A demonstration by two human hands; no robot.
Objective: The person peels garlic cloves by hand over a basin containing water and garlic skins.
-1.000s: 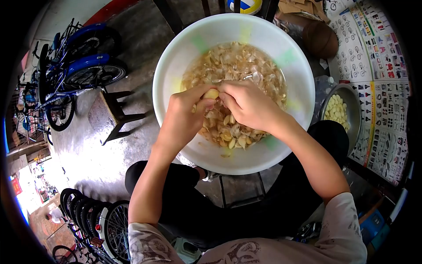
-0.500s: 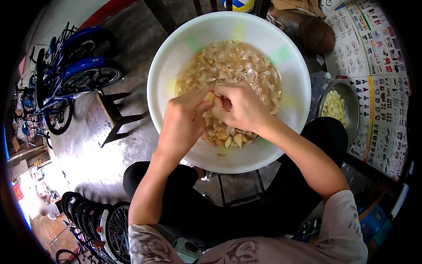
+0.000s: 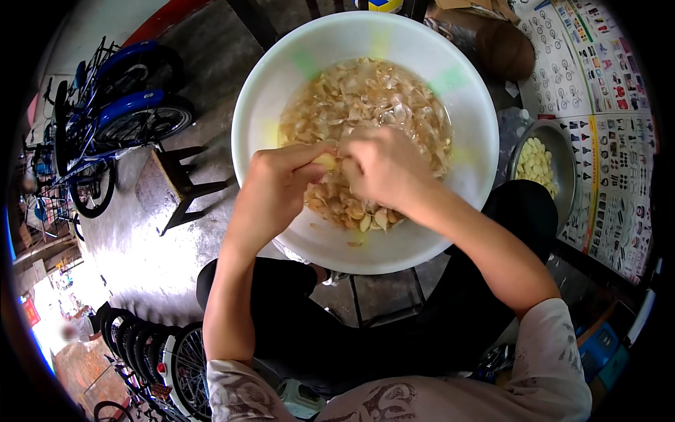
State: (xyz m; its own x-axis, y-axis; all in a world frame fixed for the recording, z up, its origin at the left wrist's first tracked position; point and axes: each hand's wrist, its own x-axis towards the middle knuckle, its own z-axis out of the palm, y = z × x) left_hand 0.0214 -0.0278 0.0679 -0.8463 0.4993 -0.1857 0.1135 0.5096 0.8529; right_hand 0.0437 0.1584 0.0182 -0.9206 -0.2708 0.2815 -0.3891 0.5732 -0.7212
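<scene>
Garlic clove (image 3: pixel 326 162), small, pale yellow and rounded, is pinched between thumb and forefinger of the bare left hand (image 3: pixel 271 184), over a wide, round, white plastic basin (image 3: pixel 474 130). The bare right hand (image 3: pixel 391 163) has its fingers curled in just beside the clove; whether they grip it or a shred of skin, I cannot tell. The clove should be very light and firm, hardly yielding to a squeeze, though a fingernail could nick it. Wet-looking, brownish, papery husks (image 3: pixel 365 91) lie in the basin, so its surface is probably slippery. Its plump sides look the best place to hold, leaving tip and base free. Peeled, ivory-coloured cloves (image 3: pixel 534 165) sit in a round, grey metal bowl (image 3: pixel 567 169) to the right.
</scene>
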